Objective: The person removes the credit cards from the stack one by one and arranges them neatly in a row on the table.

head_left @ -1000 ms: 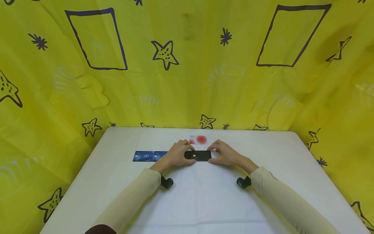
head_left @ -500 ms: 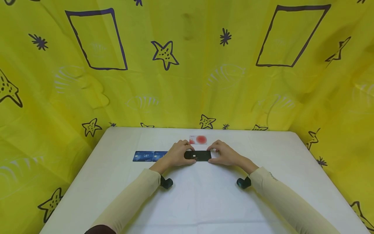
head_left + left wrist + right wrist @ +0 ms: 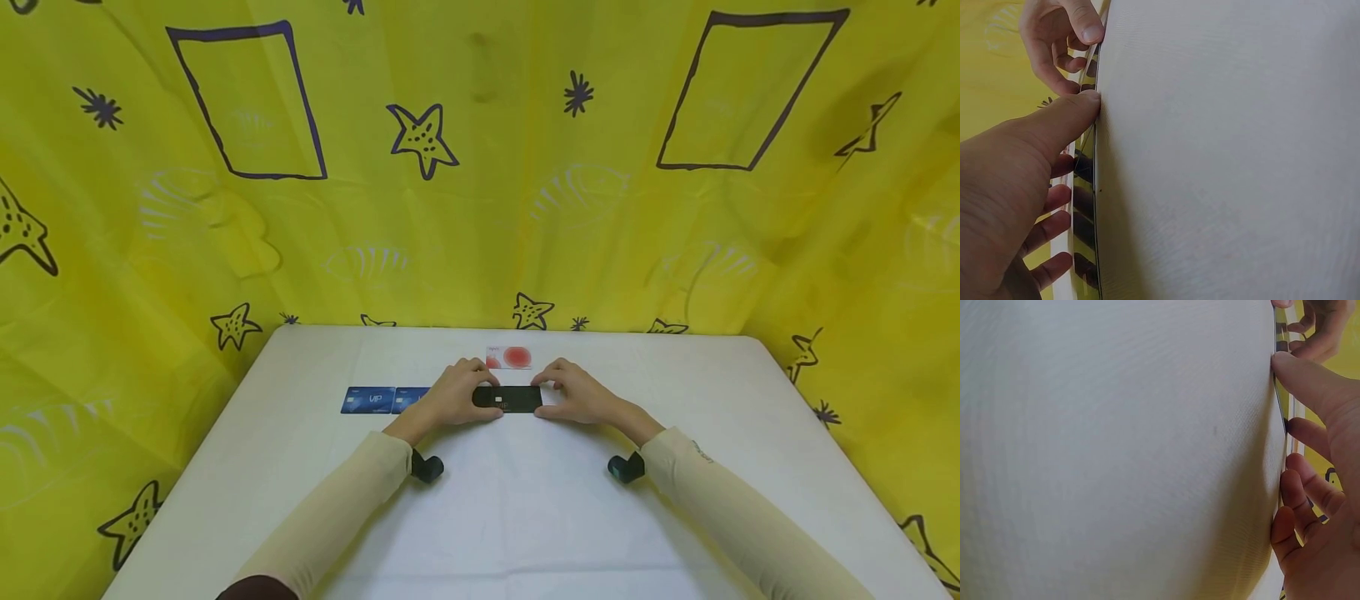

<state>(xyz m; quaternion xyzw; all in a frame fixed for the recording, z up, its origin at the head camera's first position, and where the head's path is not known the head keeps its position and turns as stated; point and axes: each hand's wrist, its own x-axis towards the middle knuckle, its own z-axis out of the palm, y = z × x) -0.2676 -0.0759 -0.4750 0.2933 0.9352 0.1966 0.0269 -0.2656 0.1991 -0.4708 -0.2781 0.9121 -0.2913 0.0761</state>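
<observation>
A black VIP bank card (image 3: 521, 400) lies flat on the white table between both hands, and a further dark strip adjoins its left end. My left hand (image 3: 450, 393) pinches the card's long edges at its left part, thumb on the near edge and fingers on the far one. At the right end my right hand (image 3: 581, 395) grips it the same way. In the left wrist view my left thumb presses the glossy card edge (image 3: 1086, 150), and the right wrist view shows my right thumb (image 3: 1285, 365) at that edge. Left of the hands lies a blue VIP card (image 3: 367, 401).
A second blue card (image 3: 408, 401) adjoins the first and is partly hidden by my left hand. Behind the hands lies a white card with red circles (image 3: 510, 358). The white table (image 3: 570, 517) ends at a yellow curtain (image 3: 480, 208) printed with stars and fish.
</observation>
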